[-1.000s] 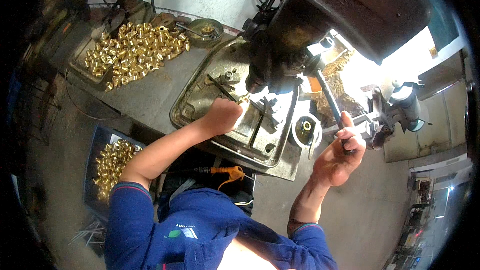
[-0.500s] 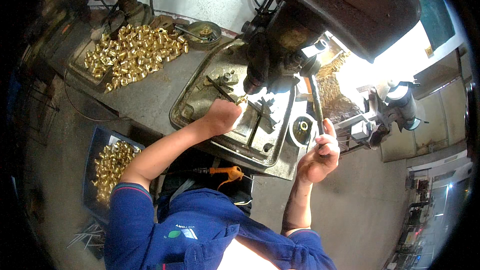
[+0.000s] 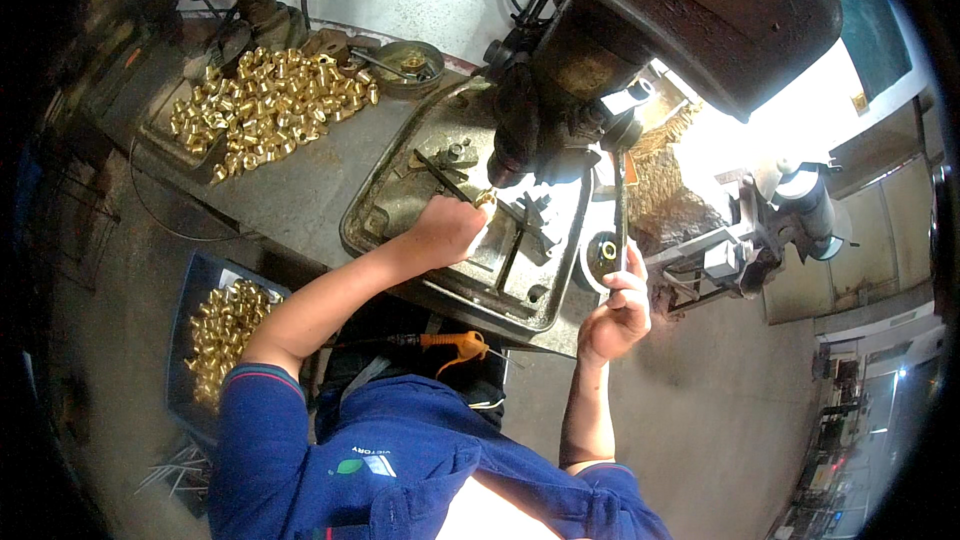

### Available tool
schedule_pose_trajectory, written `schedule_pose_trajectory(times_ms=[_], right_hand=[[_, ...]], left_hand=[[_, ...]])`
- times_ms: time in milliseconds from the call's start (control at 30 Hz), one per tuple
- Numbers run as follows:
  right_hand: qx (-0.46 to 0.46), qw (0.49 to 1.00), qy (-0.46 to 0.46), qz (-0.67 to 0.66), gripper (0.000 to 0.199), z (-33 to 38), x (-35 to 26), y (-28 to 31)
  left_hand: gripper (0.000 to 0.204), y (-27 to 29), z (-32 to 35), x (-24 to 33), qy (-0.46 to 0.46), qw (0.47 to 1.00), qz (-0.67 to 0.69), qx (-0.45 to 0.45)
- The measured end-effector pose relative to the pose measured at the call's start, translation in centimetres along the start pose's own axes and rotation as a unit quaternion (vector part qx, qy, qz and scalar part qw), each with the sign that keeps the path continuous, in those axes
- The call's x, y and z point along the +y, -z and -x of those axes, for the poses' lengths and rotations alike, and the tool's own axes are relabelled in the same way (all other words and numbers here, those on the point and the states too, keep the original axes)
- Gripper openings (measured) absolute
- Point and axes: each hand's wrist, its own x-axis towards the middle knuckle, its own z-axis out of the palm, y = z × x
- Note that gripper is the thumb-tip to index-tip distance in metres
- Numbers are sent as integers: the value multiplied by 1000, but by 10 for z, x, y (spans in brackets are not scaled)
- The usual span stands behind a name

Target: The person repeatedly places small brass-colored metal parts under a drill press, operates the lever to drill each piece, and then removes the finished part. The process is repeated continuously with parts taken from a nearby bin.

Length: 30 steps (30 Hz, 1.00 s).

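Observation:
My left hand is closed around a small brass fitting, whose ring-shaped top shows above the fingers. It sits just under the chuck of a dark drill press, over the slotted metal machine table. My right hand is wrapped round the lower end of the long feed lever at the machine's right side. A heap of brass fittings lies on the bench at the far left.
A blue bin of brass fittings stands below the bench at left. A round tin sits behind the table; a white round container stands beside the lever. An orange air gun hangs at the bench front. A lamp stands at right.
The feed lever has swung leftward with my right hand still on it, the hand moving left and slightly nearer. My left hand and the brass fitting stay almost in place under the chuck.

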Motion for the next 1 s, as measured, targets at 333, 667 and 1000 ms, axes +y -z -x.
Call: schedule_pose_trajectory(times_ms=[333,667,1000], right_hand=[[-19,999,-26,-5,15,11,9,1],[-71,997,-35,-3,16,20,30,6],[-124,987,-105,16,26,3,-3,18]], left_hand=[[24,2,0,2,16,1000,3,1],[21,3,-1,-1,23,1000,15,-6],[21,1,0,1,-42,997,13,61]])
